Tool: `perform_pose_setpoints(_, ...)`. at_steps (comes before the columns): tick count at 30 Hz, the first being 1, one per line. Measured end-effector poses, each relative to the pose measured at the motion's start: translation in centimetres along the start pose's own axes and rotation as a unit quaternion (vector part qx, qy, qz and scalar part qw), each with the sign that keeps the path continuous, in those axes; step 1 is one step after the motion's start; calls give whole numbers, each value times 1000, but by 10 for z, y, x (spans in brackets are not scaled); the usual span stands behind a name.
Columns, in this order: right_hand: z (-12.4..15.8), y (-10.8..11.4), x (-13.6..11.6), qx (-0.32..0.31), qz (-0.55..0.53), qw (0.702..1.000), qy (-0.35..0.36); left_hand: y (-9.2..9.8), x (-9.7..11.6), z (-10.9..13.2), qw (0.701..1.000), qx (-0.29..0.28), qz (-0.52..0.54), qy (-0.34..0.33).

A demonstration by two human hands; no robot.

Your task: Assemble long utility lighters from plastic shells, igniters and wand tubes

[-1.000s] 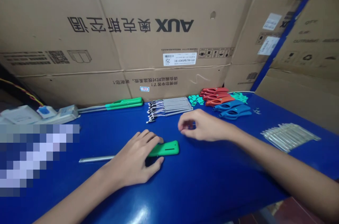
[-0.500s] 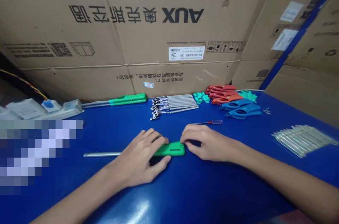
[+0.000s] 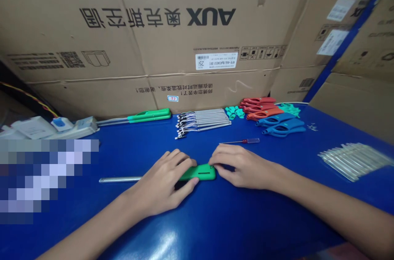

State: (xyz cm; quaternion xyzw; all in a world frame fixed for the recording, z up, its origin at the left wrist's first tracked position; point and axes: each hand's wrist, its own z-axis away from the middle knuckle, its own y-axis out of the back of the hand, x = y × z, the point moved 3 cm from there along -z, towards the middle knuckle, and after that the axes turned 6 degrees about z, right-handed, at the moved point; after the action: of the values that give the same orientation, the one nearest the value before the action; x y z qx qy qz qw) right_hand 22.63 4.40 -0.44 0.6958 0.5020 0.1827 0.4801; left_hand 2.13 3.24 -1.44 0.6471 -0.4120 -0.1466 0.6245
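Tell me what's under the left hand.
Under the left hand lies a green handle; its slotted end shows, and a metal rod sticks out opposite. The hand covers the stretch between, including any join.

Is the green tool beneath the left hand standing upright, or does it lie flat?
Lying flat: its green handle and metal tube both stretch along the blue table; their join is hidden.

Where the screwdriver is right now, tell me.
In the head view, the screwdriver lies on the blue table, right of centre, just beyond the right hand and to the near left of the blue handles.
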Motion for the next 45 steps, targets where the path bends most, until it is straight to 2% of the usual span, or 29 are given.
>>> perform_pose_setpoints(23,0,-1,-5,6,-10,999,30,1,0,0,1000,-8,-6,3)
perform_pose_setpoints(28,0,0,-4,-3,0,1000,8,0,-1,-1,1000,-10,-5,8)
perform_pose_setpoints(31,-1,3,2,-37,50,997,-38,-1,-1,0,1000,-7,-6,9)
perform_pose_setpoints(34,-3,9,13,-102,178,969,-134,1,0,0,1000,-3,-13,12)
perform_pose_setpoints(37,-1,19,24,-186,284,912,-231,5,0,1,999,-5,-27,16)
perform_pose_setpoints(39,1,27,30,-229,310,880,-277,7,1,1,999,-4,-37,11)
perform_pose_setpoints(41,3,33,35,-253,315,862,-307,9,2,0,999,-5,-45,0)
perform_pose_setpoints(45,8,38,42,-276,298,853,-328,8,6,-2,998,-21,-55,-28)
